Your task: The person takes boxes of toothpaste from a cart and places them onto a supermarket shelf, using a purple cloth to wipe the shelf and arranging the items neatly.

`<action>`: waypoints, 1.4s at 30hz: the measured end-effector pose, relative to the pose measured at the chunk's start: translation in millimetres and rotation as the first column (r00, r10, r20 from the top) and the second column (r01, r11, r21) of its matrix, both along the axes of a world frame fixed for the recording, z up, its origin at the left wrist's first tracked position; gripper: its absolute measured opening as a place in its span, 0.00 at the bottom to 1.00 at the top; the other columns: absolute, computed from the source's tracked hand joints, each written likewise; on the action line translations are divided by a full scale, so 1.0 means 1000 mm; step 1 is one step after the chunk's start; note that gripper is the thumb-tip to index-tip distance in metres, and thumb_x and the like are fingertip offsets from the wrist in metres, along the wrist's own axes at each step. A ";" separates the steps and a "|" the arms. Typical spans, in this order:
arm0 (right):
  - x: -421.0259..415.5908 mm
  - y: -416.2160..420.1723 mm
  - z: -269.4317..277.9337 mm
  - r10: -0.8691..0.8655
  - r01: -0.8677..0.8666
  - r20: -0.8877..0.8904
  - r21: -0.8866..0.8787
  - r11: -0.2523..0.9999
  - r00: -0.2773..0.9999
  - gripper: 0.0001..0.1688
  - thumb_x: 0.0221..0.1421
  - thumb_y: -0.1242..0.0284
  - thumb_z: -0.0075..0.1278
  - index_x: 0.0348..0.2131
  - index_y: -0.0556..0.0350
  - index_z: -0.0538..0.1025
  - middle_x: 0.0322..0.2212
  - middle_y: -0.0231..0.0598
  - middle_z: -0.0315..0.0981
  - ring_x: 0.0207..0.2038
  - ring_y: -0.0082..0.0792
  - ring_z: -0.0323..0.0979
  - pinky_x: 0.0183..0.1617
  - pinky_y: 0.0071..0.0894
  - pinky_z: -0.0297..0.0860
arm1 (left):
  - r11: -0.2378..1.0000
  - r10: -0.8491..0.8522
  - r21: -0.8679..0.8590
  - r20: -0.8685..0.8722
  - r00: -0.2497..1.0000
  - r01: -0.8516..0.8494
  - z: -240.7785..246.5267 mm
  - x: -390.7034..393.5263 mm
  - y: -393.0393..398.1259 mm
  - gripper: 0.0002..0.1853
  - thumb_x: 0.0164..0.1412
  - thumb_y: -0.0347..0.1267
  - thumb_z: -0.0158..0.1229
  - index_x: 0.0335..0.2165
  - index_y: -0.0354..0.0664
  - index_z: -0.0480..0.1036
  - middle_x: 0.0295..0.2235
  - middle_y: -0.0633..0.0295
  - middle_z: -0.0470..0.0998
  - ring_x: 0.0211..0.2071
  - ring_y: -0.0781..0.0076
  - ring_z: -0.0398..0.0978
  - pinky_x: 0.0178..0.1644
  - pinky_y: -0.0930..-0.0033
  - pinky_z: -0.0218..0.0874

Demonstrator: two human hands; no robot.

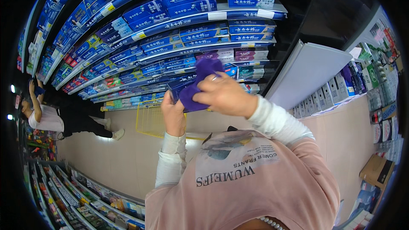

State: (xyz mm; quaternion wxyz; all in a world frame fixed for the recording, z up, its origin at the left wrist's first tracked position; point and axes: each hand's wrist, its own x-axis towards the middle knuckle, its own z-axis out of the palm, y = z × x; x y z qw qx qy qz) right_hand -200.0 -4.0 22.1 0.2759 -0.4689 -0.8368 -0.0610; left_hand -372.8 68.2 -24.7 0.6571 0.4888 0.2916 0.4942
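Note:
My left hand point(174, 115) grips a dark blue carton point(182, 84) from below, its thumb along the near side. Bunched in my right hand point(227, 95) is a purple cloth point(209, 67), which lies over much of the carton and hides its face. The right hand is slightly blurred and has a ring on one finger. Both hands are in front of a shelf unit stocked with blue toothpaste boxes point(191, 4). Beneath the left hand, partly covered by it, a yellow wire basket point(136, 118) shows against the floor.
Shelf edges point(188, 49) with price tags run close ahead of my hands. A white panel point(314, 67) juts out at the right. Another person point(48, 118) stands at the far left by the shelves. Low shelves point(80, 198) lie behind at left; a cardboard box point(375, 169) is at right.

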 end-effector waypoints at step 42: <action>0.017 -0.039 0.006 -0.231 0.276 -0.821 -0.093 0.957 0.522 0.36 0.41 0.74 0.55 0.52 0.51 0.64 0.41 0.39 0.69 0.34 0.29 0.66 0.41 0.28 0.64 | 0.912 -0.024 -0.360 0.432 0.902 0.196 0.023 -0.043 0.036 0.17 0.54 0.38 0.54 0.40 0.40 0.68 0.34 0.57 0.76 0.30 0.65 0.77 0.24 0.67 0.73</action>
